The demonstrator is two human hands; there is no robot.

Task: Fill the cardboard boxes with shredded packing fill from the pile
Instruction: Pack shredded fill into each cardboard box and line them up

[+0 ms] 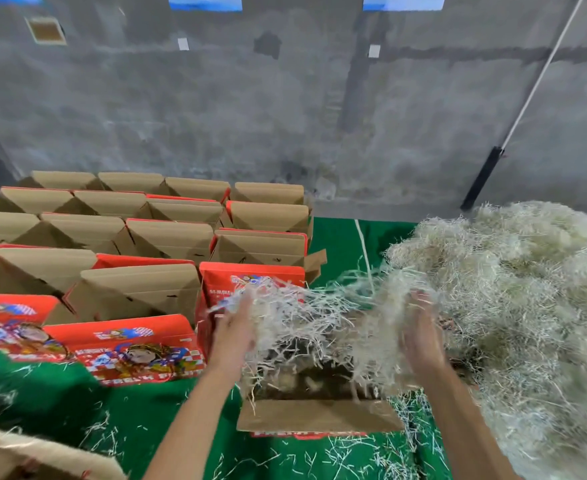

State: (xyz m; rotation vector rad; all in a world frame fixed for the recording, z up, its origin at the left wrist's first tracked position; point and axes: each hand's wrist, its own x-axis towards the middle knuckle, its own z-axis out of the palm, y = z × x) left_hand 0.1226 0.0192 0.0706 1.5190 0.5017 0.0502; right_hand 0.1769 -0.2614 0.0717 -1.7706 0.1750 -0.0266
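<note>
Both hands hold one wad of shredded fill (320, 320) over an open cardboard box (320, 415) on the green surface (146, 410); the left hand (235, 327) presses its left side with fingers fairly straight; the right hand (420, 336) cups the other side, fingers seemingly relaxed, though blur hides detail; the big pile (514, 289) lies just right of the box; rows of empty red boxes (139, 289) stand to the left.

- A bare grey concrete wall (250, 109) is filling the upper frame.
- Blue panels (204, 2) are showing along the top edge.
- A green cloth (340, 237) is covering the table.
</note>
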